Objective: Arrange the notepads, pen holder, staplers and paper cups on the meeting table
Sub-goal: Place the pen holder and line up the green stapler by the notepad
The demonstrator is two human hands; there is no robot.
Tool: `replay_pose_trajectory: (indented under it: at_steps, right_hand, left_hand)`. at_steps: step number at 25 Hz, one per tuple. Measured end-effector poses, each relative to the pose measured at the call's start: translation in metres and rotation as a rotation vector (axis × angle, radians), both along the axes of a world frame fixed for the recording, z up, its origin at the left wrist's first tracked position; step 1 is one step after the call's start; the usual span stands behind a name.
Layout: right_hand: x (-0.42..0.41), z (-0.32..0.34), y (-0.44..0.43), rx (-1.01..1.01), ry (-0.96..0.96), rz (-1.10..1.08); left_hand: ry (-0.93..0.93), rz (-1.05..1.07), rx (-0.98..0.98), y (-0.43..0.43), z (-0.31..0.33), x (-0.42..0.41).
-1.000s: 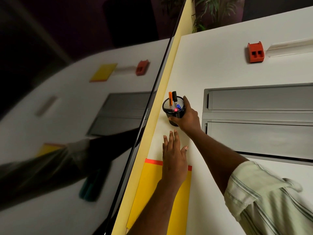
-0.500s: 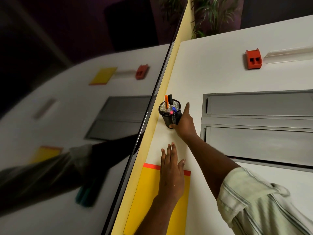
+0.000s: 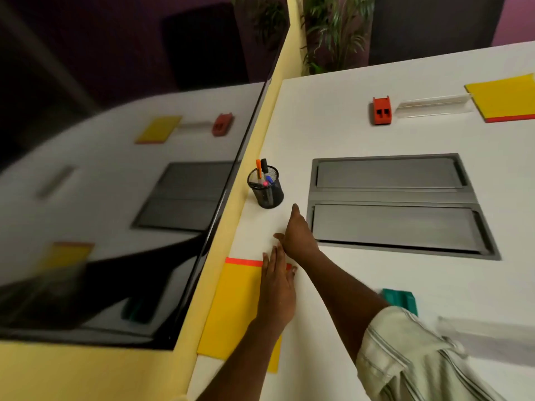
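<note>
Pen holder (image 3: 265,188), black mesh, is standing upright on the white table (image 3: 333,299) with its long axis vertical and its open mouth facing up. It is sitting just beside the yellow trim (image 3: 259,134) along the table's left edge, left of the grey hatch (image 3: 396,204). Pens (image 3: 263,166) are sticking out of it and leaning up toward the glossy panel (image 3: 115,198), the orange and black caps highest. Right hand (image 3: 296,235) is reaching toward the holder with fingers straight and pressed together and the thumb spread to the left. It is holding nothing, and a gap is showing between the fingertip and the holder's base. Cannot tell whether it is touching the table. A pale striped sleeve (image 3: 405,357) is covering the upper part of that arm. Left hand (image 3: 278,282) is lying palm down with fingers straight and together, pressing on the far right corner of the near notepad (image 3: 237,308), the fingertips reaching past its orange-red strip. This yellow notepad is lying flat against the trim, its long axis running away from the person and the strip at its far end. Red stapler (image 3: 381,110) is sitting across the hatch beside a clear strip (image 3: 434,105). The far notepad (image 3: 503,96) is lying at the right end of that strip. Teal stapler (image 3: 401,299) is partly showing behind the right forearm.
</note>
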State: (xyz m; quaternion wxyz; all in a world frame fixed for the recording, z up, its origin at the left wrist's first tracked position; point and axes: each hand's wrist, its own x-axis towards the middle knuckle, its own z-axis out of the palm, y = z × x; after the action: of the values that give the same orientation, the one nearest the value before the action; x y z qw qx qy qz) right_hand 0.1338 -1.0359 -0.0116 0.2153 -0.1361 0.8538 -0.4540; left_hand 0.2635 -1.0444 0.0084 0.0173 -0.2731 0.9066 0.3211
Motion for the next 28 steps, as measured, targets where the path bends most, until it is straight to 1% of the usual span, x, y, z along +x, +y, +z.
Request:
replay_pose_trajectory:
  at_steps: [4, 8, 12, 15, 18, 20, 24, 28]
  right_hand:
    - [0.035, 0.019, 0.044, -0.019, 0.029, -0.065]
    - [0.064, 0.034, 0.088, 0.060, 0.061, -0.053]
    - [0.089, 0.040, 0.128, 0.146, 0.126, -0.115]
    - [0.109, 0.037, 0.157, 0.219, 0.174, -0.212]
    - [0.130, 0.030, 0.182, 0.301, 0.245, -0.335]
    - [0.139, 0.024, 0.196, 0.316, 0.255, -0.381]
    - [0.157, 0.018, 0.210, 0.306, 0.148, -0.533]
    - [0.169, 0.008, 0.215, 0.394, 0.070, -0.511]
  left_hand:
    - [0.045, 0.002, 0.035, 0.023, 0.010, 0.015]
    - [0.140, -0.012, 0.043, 0.048, 0.016, 0.034]
    - [0.197, 0.051, 0.139, 0.072, 0.021, 0.048]
    - [0.162, 0.090, 0.240, 0.091, 0.022, 0.061]
    - [0.079, 0.052, 0.332, 0.105, 0.018, 0.075]
    - [0.034, 0.025, 0.374, 0.114, 0.015, 0.083]
    - [-0.019, -0.029, 0.379, 0.129, 0.013, 0.097]
    - [-0.073, -0.032, 0.374, 0.133, 0.009, 0.106]
